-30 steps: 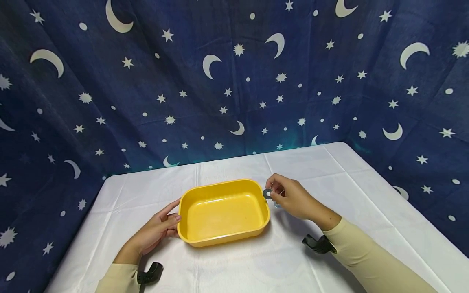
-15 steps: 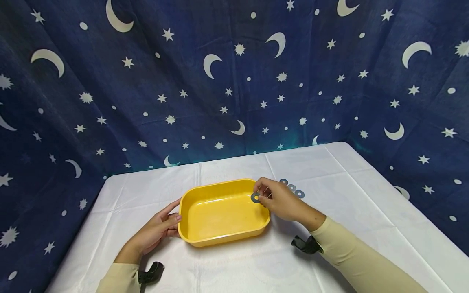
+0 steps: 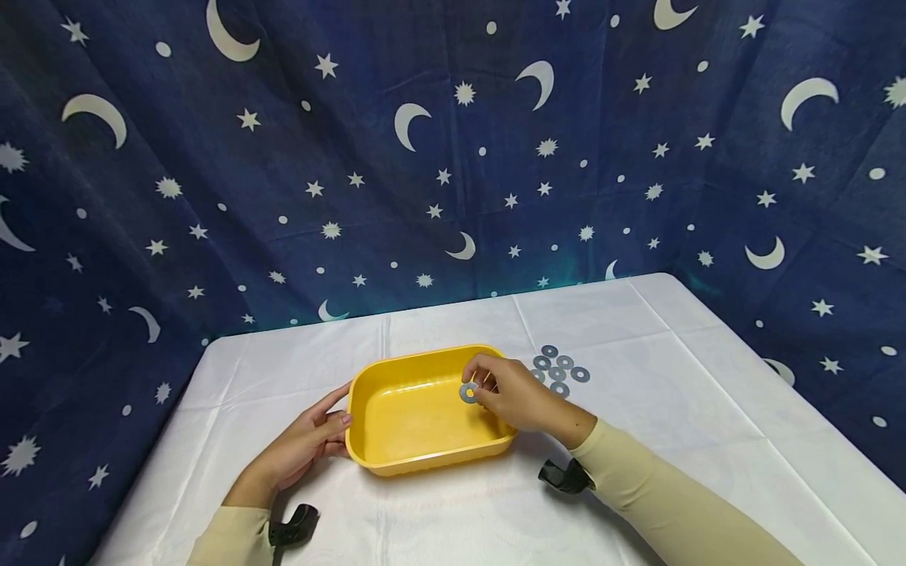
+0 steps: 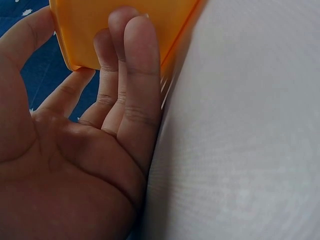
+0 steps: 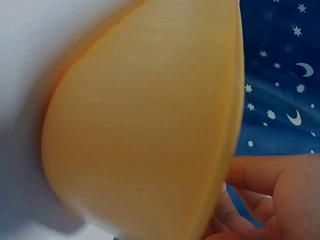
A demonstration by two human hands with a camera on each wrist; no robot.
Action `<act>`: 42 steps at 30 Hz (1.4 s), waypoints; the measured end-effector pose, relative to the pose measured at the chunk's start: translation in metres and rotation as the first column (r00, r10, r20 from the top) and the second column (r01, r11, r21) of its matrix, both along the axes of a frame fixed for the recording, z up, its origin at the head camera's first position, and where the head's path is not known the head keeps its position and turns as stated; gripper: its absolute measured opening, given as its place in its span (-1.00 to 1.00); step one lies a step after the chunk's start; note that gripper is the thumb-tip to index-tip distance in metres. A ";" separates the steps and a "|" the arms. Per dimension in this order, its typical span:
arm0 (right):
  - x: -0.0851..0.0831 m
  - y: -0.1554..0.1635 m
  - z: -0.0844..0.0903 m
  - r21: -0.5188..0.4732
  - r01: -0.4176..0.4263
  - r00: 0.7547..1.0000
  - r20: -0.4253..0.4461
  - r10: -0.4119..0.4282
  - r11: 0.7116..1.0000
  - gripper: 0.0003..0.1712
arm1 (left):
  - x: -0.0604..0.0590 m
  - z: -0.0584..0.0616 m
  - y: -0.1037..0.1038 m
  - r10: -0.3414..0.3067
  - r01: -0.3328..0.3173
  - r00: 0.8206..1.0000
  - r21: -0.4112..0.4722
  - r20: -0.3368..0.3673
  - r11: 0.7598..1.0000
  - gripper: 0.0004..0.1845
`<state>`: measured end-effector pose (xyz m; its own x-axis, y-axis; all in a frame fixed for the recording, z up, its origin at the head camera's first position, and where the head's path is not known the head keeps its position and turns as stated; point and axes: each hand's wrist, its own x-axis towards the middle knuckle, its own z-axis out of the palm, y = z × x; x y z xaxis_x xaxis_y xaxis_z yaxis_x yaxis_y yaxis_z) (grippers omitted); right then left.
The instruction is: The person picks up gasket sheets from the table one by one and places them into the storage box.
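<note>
A dark blue cloth backdrop printed with white moons and stars (image 3: 453, 157) hangs behind and to both sides of the scene. In front of it stands the bench, covered with a white creased tablecloth (image 3: 637, 330). Near the middle of the bench, slightly left, sits a yellow rectangular plastic tub with rounded corners (image 3: 396, 424), its long side running left to right.

The left hand (image 3: 304, 448) rests against the tub's left wall: in the left wrist view its straight fingers (image 4: 135, 75) lie flat against the orange-yellow side, with the thumb on the rim, so this hand is relaxed and open, steadying rather than clutching. A cream-coloured sleeve covers each forearm, and a small black strap mount shows at each wrist.

The right hand (image 3: 513, 397) reaches over the tub's far right corner, above its inside. Its thumb and fingertips pinch a flat grey metal washer with a round hole (image 3: 468, 393), held on edge over the right part of the tub's floor. The right wrist view shows only the tub's outer wall (image 5: 150, 125) and part of the fingers, so the grip itself probably reads best from the head view.

Just right of the tub, beyond the right hand, a small cluster of loose grey washers (image 3: 559, 369) lies flat on the tablecloth, close together.
</note>
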<state>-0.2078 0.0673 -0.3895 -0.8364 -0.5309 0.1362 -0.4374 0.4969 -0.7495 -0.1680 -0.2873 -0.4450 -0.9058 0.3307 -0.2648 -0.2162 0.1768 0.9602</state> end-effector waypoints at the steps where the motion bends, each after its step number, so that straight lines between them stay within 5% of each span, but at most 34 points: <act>1: 0.000 -0.002 -0.001 -0.002 -0.006 1.000 0.000 0.006 1.000 -0.84 | 0.000 0.000 0.000 0.000 0.000 1.000 0.001 0.001 1.000 -0.20; 31: -0.007 -0.045 -0.022 0.112 -0.108 0.992 0.077 0.100 0.988 -0.82 | -0.001 0.000 0.000 -0.002 0.002 1.000 -0.005 0.002 1.000 -0.22; 42: -0.010 -0.048 -0.030 0.150 -0.127 0.992 0.031 0.123 0.981 -0.82 | -0.001 0.000 0.001 0.003 -0.003 1.000 -0.005 0.002 1.000 -0.22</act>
<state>-0.2180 0.0194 -0.4194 -0.7640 -0.6446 0.0295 -0.4882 0.5476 -0.6796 -0.1689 -0.2864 -0.4449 -0.9064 0.3265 -0.2681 -0.2184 0.1811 0.9589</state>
